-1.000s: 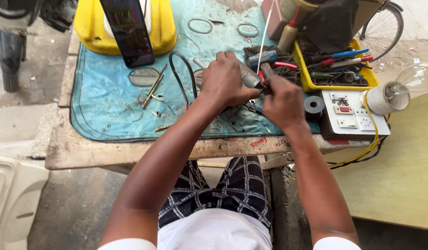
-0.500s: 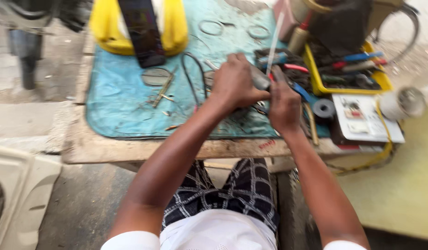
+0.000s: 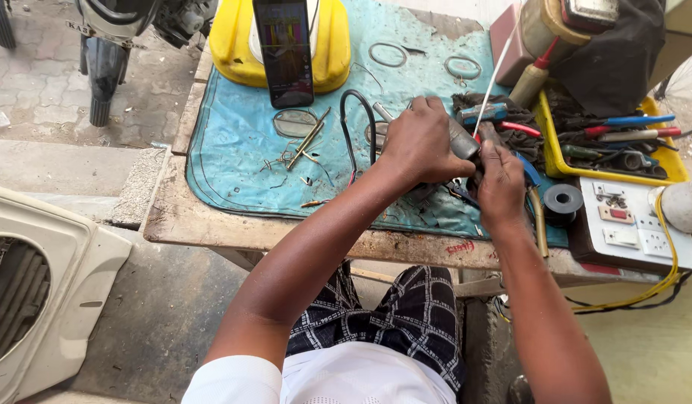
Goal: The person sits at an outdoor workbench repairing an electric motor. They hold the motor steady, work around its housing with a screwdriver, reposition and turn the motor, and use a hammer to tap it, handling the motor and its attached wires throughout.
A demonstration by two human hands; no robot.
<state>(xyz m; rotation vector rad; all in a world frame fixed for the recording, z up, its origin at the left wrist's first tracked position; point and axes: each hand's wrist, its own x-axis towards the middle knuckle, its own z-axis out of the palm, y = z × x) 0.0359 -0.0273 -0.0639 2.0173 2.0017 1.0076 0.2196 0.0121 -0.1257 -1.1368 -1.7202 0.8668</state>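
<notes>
My left hand and my right hand meet over a blue mat on a worn wooden table. Together they grip a small grey metal part; a thin white stick rises from between them. The left hand closes around the part from the left, and the right hand pinches it from below. Just right of the hands lie blue-handled pliers and a roll of black tape. A black cable loop lies left of the left hand.
A phone leans on a yellow container at the back. A yellow tray of tools and a white switchboard sit at right. Metal rings, scraps and small rods litter the mat. A white fan casing stands at lower left.
The head view swung left and back, with blur half a second ago. Both hands have stayed together on the small part over the mat.
</notes>
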